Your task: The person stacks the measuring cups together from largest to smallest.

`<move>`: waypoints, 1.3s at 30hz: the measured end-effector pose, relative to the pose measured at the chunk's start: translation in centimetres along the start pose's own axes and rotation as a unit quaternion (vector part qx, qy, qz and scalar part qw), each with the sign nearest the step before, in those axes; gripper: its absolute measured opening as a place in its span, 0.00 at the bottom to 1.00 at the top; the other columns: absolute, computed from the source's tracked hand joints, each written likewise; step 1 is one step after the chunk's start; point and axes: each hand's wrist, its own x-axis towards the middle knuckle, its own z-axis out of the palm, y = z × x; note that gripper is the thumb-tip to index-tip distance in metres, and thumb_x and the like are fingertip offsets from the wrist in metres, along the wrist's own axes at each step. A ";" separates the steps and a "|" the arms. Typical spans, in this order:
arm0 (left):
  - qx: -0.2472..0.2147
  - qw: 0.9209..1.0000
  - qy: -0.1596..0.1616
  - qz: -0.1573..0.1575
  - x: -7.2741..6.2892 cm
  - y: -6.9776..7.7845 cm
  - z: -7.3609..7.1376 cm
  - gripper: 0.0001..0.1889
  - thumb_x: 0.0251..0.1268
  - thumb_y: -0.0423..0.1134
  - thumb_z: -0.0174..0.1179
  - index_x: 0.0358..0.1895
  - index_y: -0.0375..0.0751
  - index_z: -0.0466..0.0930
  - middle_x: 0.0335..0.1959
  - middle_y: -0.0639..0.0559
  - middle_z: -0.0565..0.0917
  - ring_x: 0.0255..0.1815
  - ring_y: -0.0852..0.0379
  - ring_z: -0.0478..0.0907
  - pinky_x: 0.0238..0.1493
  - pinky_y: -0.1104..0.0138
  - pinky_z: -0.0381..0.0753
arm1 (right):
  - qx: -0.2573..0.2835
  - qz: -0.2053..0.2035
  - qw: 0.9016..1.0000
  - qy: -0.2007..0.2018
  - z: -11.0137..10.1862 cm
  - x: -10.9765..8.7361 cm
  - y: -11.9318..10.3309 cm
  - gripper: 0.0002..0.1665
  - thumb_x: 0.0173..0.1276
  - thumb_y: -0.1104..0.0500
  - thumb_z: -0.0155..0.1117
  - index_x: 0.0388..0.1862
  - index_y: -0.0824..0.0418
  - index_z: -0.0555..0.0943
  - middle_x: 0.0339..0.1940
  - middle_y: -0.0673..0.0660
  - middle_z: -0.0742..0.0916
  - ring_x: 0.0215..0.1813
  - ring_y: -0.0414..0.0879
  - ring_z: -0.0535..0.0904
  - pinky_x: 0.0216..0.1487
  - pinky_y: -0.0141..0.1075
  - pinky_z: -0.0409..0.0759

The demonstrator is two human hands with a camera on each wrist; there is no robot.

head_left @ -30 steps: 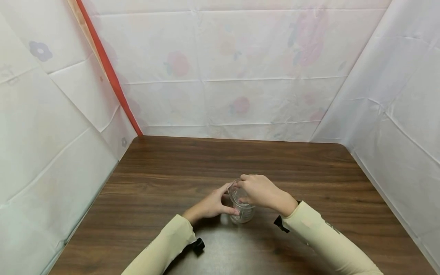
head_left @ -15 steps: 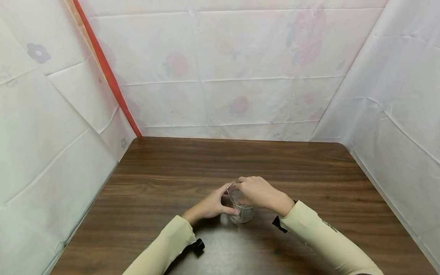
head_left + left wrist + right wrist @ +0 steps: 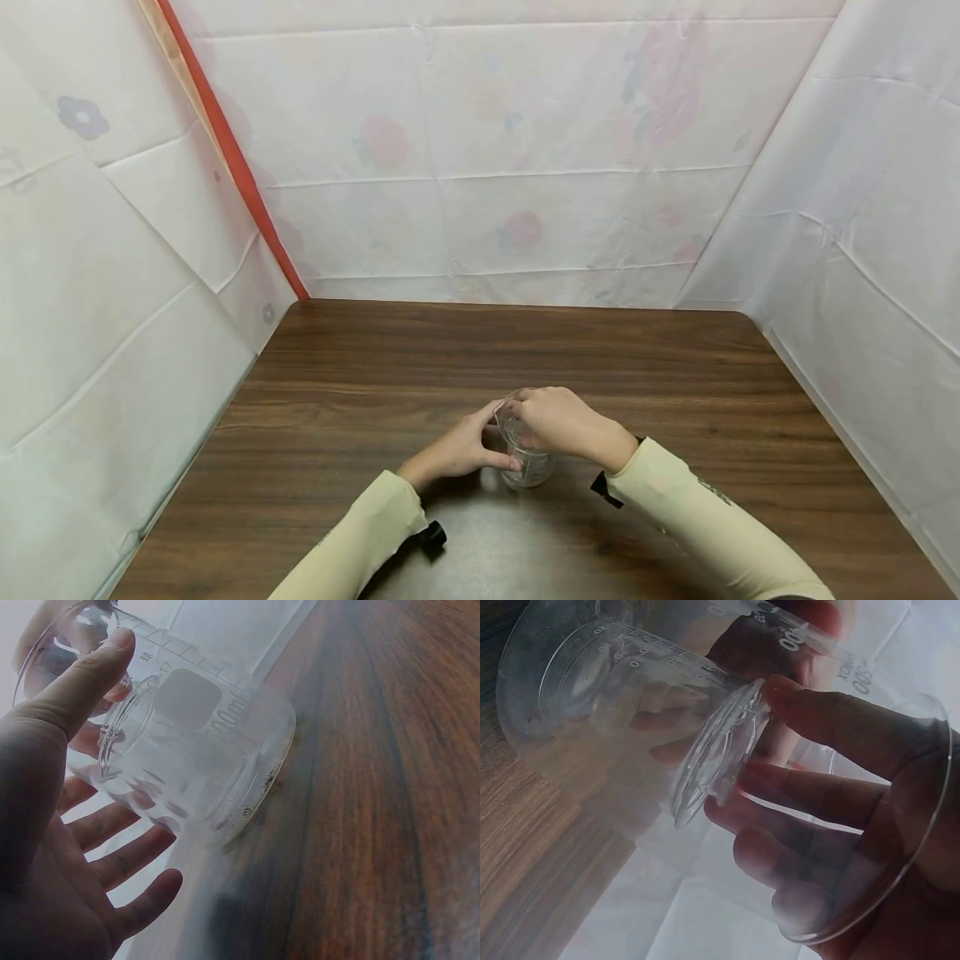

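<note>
A large clear glass beaker (image 3: 531,471) with white graduation marks stands on the table. My left hand (image 3: 461,446) holds it from the left, thumb on the near wall and fingers round the far side. Inside it sits a smaller glass beaker (image 3: 718,754), whose thick rim shows in the right wrist view. My right hand (image 3: 570,423) reaches down through the large beaker's mouth. Its thumb (image 3: 802,709) and fingertips pinch the small beaker's rim. In the left wrist view the large beaker's base (image 3: 262,784) is close to the wood.
The brown wood-grain table (image 3: 360,358) spreads all round the hands. White printed sheets (image 3: 480,150) hang behind it and along both sides, with a red strip (image 3: 232,150) at the back left. A black wrist mount (image 3: 432,537) juts from the left sleeve.
My right hand has sunk slightly lower and a little left into the large beaker. My left hand and the large beaker stay in place.
</note>
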 end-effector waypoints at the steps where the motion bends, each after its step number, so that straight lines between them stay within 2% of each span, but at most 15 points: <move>1: 0.000 1.000 0.001 0.002 0.0 0.0 0.0 0.49 0.53 0.53 0.72 0.76 0.55 0.53 0.73 0.53 0.67 0.66 0.44 0.74 0.69 0.50 0.68 | 0.000 -0.001 1.000 0.001 0.0 0.0 0.0 0.22 0.56 0.51 0.75 0.47 0.59 0.85 0.48 0.57 0.88 0.44 0.48 0.87 0.41 0.39 0.85; 11: -0.004 1.000 0.004 0.007 0.1 -0.1 0.0 0.48 0.53 0.52 0.72 0.76 0.53 0.55 0.71 0.53 0.69 0.65 0.45 0.74 0.69 0.50 0.68 | 0.004 0.009 1.000 -0.007 0.1 0.1 -0.1 0.18 0.55 0.53 0.75 0.45 0.58 0.87 0.49 0.55 0.88 0.48 0.47 0.86 0.43 0.40 0.85; 23: -0.010 1.000 0.002 0.008 0.1 -0.1 0.0 0.48 0.53 0.52 0.72 0.75 0.54 0.55 0.69 0.53 0.71 0.65 0.46 0.75 0.69 0.50 0.69 | 0.005 0.019 1.000 -0.009 0.1 0.2 -0.1 0.23 0.55 0.51 0.75 0.50 0.58 0.85 0.51 0.55 0.87 0.50 0.47 0.85 0.45 0.40 0.85; 39: -0.003 1.000 -0.005 -0.001 0.0 0.0 -0.2 0.49 0.53 0.53 0.72 0.76 0.53 0.53 0.72 0.53 0.68 0.65 0.46 0.75 0.69 0.49 0.69 | 0.029 0.022 0.999 -0.009 -0.3 0.1 -0.1 0.23 0.58 0.50 0.74 0.51 0.56 0.84 0.51 0.56 0.87 0.46 0.49 0.86 0.45 0.42 0.85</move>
